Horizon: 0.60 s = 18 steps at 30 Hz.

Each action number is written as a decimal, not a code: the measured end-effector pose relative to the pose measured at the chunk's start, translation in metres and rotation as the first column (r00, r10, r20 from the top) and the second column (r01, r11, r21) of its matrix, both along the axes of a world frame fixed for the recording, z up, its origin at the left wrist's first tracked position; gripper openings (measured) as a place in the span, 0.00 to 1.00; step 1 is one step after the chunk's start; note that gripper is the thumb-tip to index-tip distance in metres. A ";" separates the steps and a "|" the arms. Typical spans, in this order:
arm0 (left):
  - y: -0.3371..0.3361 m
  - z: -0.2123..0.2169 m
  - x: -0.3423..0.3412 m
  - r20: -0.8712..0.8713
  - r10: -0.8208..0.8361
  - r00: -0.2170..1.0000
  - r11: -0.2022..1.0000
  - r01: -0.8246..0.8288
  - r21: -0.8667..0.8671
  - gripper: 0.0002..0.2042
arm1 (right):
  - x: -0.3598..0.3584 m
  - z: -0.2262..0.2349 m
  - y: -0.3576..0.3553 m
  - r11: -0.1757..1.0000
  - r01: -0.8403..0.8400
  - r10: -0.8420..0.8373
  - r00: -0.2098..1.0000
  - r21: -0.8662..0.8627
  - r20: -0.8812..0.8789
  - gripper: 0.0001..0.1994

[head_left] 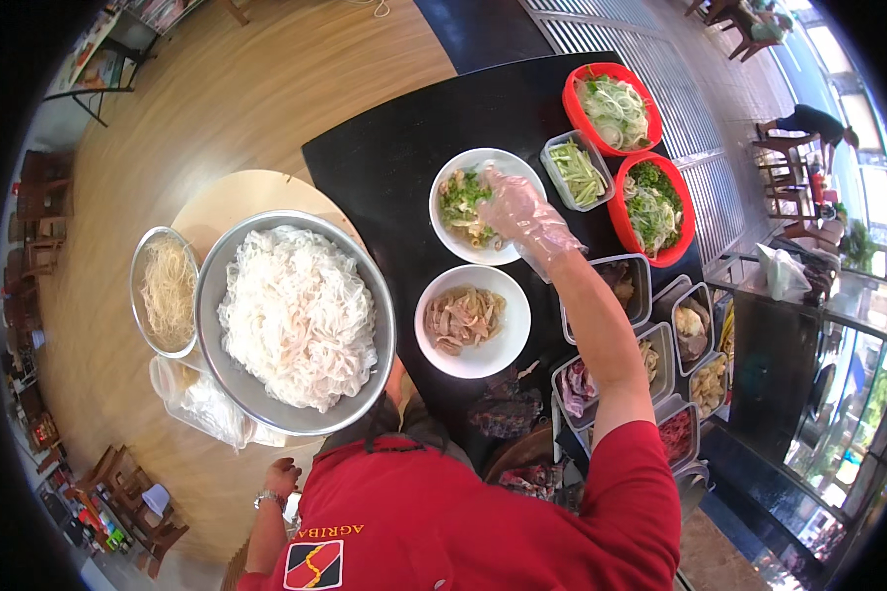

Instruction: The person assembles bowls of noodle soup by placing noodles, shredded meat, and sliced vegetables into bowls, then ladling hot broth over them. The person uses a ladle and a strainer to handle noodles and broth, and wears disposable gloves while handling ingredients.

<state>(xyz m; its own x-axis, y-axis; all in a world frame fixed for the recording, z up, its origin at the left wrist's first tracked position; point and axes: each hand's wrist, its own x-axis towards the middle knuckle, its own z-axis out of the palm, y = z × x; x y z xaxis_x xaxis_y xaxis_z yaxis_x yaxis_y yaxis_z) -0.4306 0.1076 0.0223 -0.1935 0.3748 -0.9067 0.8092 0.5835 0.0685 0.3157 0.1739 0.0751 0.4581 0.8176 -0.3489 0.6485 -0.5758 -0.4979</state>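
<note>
- The right hand point(527, 217), in a clear plastic glove, reaches into the upper white bowl point(443, 229). Its fingertips are at the food; the fingers stand close together, but I cannot tell if they pinch any piece.
- In this bowl lie chopped green herbs point(456, 200) and some pale pieces.
- The lower white bowl point(511, 335) is just beside it, at six o'clock, with slices of meat point(458, 317).
- At nine o'clock from the lower bowl is the big metal bowl point(384, 325), heaped with white noodles point(301, 315).
- The left hand point(284, 476), bare, is at six o'clock from the metal bowl and apart from it. I cannot tell if its fingers are closed on anything.
- From the upper bowl, a box of cut green stalks point(577, 170) is at two o'clock, and a red basket of greens point(687, 217) is at three o'clock.
- Clear boxes point(668, 360) stand between three and four o'clock from the lower bowl.
</note>
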 end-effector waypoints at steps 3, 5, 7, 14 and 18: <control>-0.005 -0.008 -0.005 0.018 -0.048 0.999 0.996 0.049 -0.068 0.28 | 0.007 -0.003 -0.015 0.883 -0.467 0.414 0.738 -0.041 0.533 0.19; -0.003 -0.013 -0.007 0.028 -0.075 0.997 0.990 0.078 -0.116 0.28 | 0.002 -0.003 -0.021 0.701 -0.546 0.654 0.235 -0.459 0.719 0.12; -0.003 -0.017 -0.007 0.051 -0.031 0.998 0.996 0.035 -0.086 0.28 | 0.001 0.006 -0.031 0.930 -0.366 0.353 0.882 -0.018 0.311 0.14; 0.009 -0.019 -0.001 0.058 0.012 0.998 0.997 -0.007 -0.074 0.29 | -0.084 0.023 -0.082 0.966 0.110 -0.013 0.926 0.236 -0.376 0.16; 0.014 -0.022 -0.001 0.043 -0.005 0.999 0.997 0.008 -0.074 0.29 | -0.107 0.029 -0.095 0.997 -0.077 0.064 0.948 -0.029 -0.311 0.22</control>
